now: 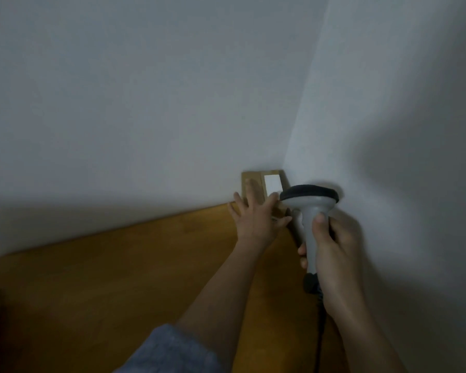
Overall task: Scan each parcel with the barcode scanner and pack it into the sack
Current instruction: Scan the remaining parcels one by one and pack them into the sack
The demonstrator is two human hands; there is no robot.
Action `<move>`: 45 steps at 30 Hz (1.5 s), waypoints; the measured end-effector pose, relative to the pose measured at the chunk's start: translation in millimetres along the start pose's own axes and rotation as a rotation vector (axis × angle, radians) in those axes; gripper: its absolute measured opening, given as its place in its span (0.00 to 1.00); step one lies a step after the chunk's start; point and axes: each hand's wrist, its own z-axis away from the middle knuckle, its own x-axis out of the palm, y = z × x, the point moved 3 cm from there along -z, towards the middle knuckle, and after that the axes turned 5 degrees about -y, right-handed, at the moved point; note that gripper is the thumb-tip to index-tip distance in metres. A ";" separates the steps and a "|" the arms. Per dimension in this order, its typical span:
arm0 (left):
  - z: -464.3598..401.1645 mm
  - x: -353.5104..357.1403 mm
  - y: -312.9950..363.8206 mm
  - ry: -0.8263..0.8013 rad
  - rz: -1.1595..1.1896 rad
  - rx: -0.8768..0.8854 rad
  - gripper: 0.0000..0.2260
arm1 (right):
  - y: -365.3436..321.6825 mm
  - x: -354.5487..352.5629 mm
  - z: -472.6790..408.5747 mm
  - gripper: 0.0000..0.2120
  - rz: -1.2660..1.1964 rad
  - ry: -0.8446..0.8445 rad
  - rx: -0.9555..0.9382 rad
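Left hand (256, 214), fingers spread, steadying parcel (256, 184) against wall corner; right hand (331, 238) gripping barcode scanner (311, 211), aiming at label (272, 184).

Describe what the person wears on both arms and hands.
The left hand and right hand are bare: no gloves, rings or watch show. A blue-grey sleeve, pushed up, covers the left upper arm. The right forearm is bare as far as the frame shows.

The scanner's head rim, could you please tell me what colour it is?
Black, above a light grey body; the barcode scanner shows only in the head view, gripped by the right hand.
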 end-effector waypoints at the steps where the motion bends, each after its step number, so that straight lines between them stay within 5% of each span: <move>1: -1.2 -0.3 0.6 0.017 0.038 -0.025 0.25 | 1.7 -0.2 -0.9 0.14 0.002 -0.002 0.007; 8: 11.9 -8.8 2.1 0.101 0.106 -0.153 0.21 | -2.5 -2.5 2.9 0.14 -0.007 0.000 0.018; 15: 81.5 -22.1 -34.7 -0.084 0.182 -0.293 0.27 | -28.9 -5.0 30.3 0.17 -0.034 -0.019 0.007; 22: 203.2 -62.3 -58.0 -0.156 1.085 -0.471 0.19 | -69.6 -20.3 98.3 0.16 -0.034 -0.026 -0.134; 30: 340.6 -127.0 -44.9 -0.011 1.677 -0.239 0.25 | -96.8 -38.7 196.0 0.29 -0.052 -0.011 -0.187; 34: 400.5 -155.0 -38.2 0.010 1.754 -0.100 0.28 | -103.3 -33.7 254.7 0.36 -0.102 -0.060 -0.167; 40: 483.7 -168.0 -28.7 -0.079 1.759 0.092 0.47 | -101.1 -27.1 339.9 0.49 -0.164 -0.161 -0.147; 45: 547.4 -172.8 -35.9 -0.175 1.717 0.146 0.42 | -99.4 -41.6 387.9 0.47 -0.208 -0.188 -0.137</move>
